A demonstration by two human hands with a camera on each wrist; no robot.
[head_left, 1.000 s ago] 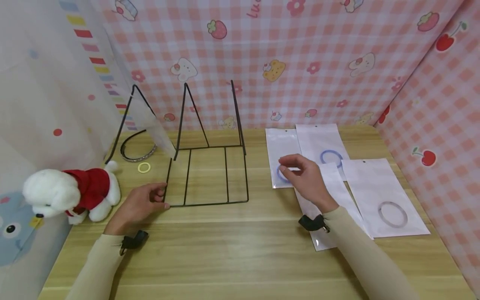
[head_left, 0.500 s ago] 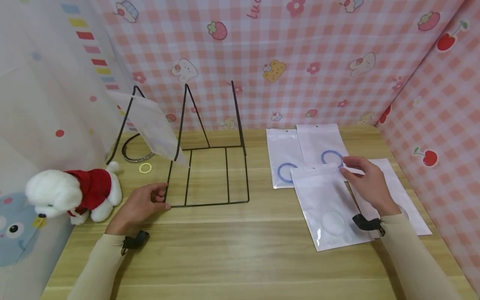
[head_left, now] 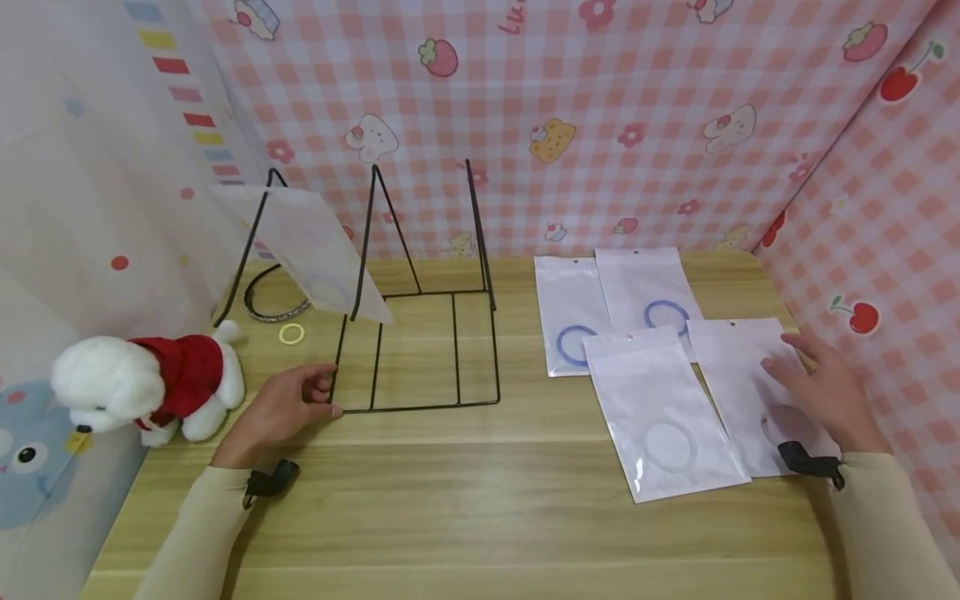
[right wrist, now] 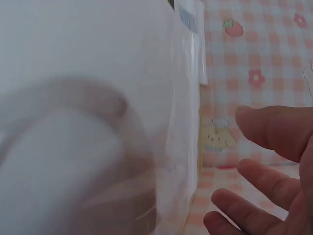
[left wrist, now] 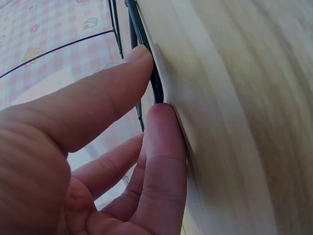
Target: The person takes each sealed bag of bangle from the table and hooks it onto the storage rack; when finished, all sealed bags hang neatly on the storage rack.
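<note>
My left hand [head_left: 281, 412] pinches the near left corner of a black wire rack [head_left: 420, 409]; in the left wrist view the thumb lies on the wire [left wrist: 156, 83] and a fingertip is at its end. A white pouch [head_left: 300, 242] leans in the rack's left slot. My right hand [head_left: 832, 396], fingers spread and holding nothing, hovers over a flat white pouch [head_left: 731, 358] at the right, partly covering its ring. In the right wrist view this pouch's ring [right wrist: 73, 93] looms blurred beside the fingers. Left of it lies another pouch [head_left: 645, 383] with a pale ring.
Two pouches with blue rings, one left [head_left: 566, 292] and one right [head_left: 637, 275], lie behind. A plush white dog [head_left: 183, 379] in red sits left of the rack. A dark headband [head_left: 277, 317] and a yellow ring [head_left: 292, 334] lie nearby. Checked cloth walls [head_left: 637, 92] border the table.
My right hand has moved right, from over the left pouches to the rightmost one. The pouch in the rack has swung rightward and shows more of its face. The left hand keeps its place.
</note>
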